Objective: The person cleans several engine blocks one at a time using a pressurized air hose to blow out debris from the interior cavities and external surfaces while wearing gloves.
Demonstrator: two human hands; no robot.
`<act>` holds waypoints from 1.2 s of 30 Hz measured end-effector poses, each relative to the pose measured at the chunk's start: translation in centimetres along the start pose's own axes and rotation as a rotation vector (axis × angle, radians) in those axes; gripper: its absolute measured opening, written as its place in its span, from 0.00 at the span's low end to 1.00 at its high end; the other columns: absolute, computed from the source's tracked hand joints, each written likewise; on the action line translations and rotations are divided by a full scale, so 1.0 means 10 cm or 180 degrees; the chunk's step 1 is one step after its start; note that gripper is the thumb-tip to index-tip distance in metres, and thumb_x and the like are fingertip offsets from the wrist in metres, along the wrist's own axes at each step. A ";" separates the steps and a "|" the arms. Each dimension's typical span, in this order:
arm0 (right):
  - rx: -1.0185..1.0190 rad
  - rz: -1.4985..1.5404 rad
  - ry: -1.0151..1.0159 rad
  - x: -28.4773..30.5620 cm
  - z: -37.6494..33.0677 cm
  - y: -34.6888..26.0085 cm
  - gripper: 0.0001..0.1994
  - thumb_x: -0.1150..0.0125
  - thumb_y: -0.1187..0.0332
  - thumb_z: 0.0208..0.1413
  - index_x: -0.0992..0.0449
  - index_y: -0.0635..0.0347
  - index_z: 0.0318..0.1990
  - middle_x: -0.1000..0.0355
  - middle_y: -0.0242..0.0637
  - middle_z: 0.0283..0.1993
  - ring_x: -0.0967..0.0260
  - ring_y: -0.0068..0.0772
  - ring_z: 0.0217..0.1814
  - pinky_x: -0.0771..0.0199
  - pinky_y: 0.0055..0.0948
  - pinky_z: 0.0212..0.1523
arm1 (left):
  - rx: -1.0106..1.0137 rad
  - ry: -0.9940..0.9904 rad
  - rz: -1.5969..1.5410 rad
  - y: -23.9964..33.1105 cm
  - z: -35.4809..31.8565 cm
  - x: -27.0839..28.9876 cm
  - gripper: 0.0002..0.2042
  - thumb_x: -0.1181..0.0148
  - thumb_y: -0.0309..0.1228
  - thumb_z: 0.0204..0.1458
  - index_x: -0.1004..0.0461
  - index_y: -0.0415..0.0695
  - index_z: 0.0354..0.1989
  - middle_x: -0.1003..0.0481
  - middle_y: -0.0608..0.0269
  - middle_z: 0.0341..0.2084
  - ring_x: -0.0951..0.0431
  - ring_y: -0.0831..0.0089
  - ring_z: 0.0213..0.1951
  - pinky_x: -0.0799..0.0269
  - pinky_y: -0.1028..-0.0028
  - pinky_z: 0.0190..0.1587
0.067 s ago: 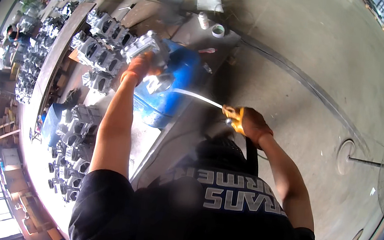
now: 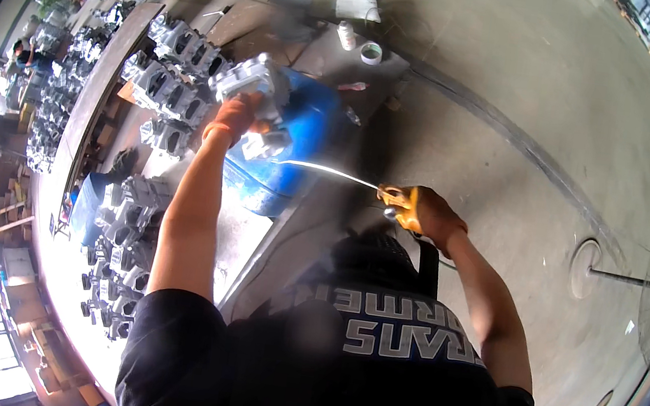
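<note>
Both my hands wear orange gloves. My left hand point(image 2: 233, 117) grips a grey cast-metal part point(image 2: 254, 85) and holds it up over a blue drum point(image 2: 298, 158). My right hand point(image 2: 415, 209) is closed on a tool with a long thin metal nozzle point(image 2: 329, 171), whose tip points at the underside of the part. A dark hose runs from the tool down past my black shirt.
A long workbench point(image 2: 93, 112) on the left carries several rows of similar grey metal castings point(image 2: 177, 70). Beyond the drum lie a white tape roll point(image 2: 371, 52), a small bottle point(image 2: 348, 35) and a white cloth point(image 2: 358, 0). Concrete floor on the right holds a stand with a round base point(image 2: 594, 270).
The cast part in my left hand has lifted slightly; my right hand and the nozzle hold nearly the same place.
</note>
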State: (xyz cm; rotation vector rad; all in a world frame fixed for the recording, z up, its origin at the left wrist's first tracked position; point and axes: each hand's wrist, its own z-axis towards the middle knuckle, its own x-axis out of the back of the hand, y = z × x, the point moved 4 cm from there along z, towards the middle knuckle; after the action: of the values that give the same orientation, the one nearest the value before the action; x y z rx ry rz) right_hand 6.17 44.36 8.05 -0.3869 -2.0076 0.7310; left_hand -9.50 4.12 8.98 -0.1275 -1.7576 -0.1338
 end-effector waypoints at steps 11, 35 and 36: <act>-0.0182 0.2197 -0.0363 -0.03 0.30 -0.16 0.17 0.61 0.63 0.63 0.28 0.58 0.50 0.28 0.32 0.46 0.33 0.19 0.43 0.34 0.19 0.44 | 0.0888 0.0394 -0.0533 -0.21 -0.60 -0.88 0.10 0.44 0.39 0.46 0.21 0.55 0.36 0.22 0.56 0.38 0.22 0.54 0.41 0.27 0.61 0.43; 0.0320 0.2267 0.0081 0.13 0.50 -0.23 0.12 0.47 0.61 0.59 0.26 0.56 0.46 0.28 0.43 0.31 0.29 0.33 0.32 0.31 0.31 0.35 | 0.1513 0.1120 -0.5227 -0.45 -0.52 -0.87 0.05 0.42 0.31 0.51 0.28 0.44 0.31 0.29 0.68 0.19 0.34 0.80 0.16 0.42 0.78 0.18; 0.0562 0.1658 0.0086 -0.02 0.57 -0.15 0.12 0.48 0.62 0.59 0.26 0.55 0.46 0.30 0.39 0.30 0.33 0.30 0.30 0.33 0.29 0.33 | 0.1500 0.1160 -0.5197 -0.50 -0.54 -0.91 0.05 0.42 0.32 0.51 0.28 0.45 0.31 0.30 0.70 0.18 0.36 0.82 0.15 0.44 0.80 0.16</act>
State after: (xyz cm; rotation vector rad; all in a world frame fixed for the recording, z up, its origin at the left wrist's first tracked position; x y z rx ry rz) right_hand 1.46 41.10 6.67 -0.8243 -1.8099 1.2051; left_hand -3.33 -1.81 0.97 1.5857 -1.0798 -0.8280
